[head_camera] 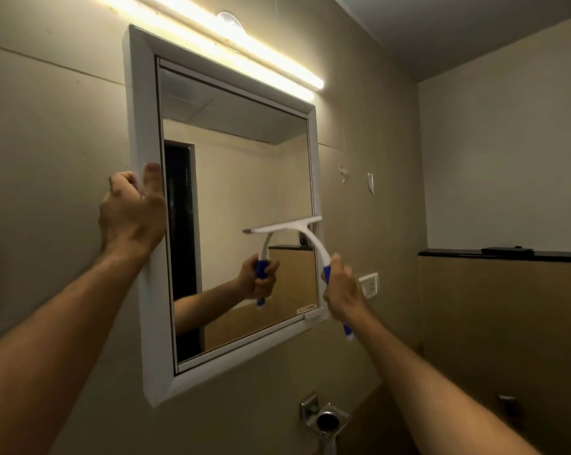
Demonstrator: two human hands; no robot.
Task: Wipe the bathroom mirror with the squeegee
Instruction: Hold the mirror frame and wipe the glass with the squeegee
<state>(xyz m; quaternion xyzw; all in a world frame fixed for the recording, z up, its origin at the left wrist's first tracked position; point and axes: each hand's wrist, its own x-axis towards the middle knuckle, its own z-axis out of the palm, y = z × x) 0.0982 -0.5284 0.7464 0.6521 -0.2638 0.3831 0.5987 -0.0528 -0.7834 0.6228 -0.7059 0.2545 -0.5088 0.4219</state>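
A white-framed bathroom mirror (238, 178) hangs on the beige wall. My left hand (131, 215) grips the frame's left edge, thumb on the front and fingers behind. My right hand (345, 292) holds the white squeegee (297, 229) by its blue-and-white handle. The squeegee's blade lies flat against the glass at the mirror's right side, a little below mid-height, its right end at the frame. The glass reflects the hand, the handle and my forearm.
A lit tube light (231, 44) runs above the mirror. A white wall socket (369, 285) sits right of the frame, with two small hooks (343, 174) above it. A metal holder (325, 418) is fixed below the mirror. A dark ledge (504, 256) tops the right wall.
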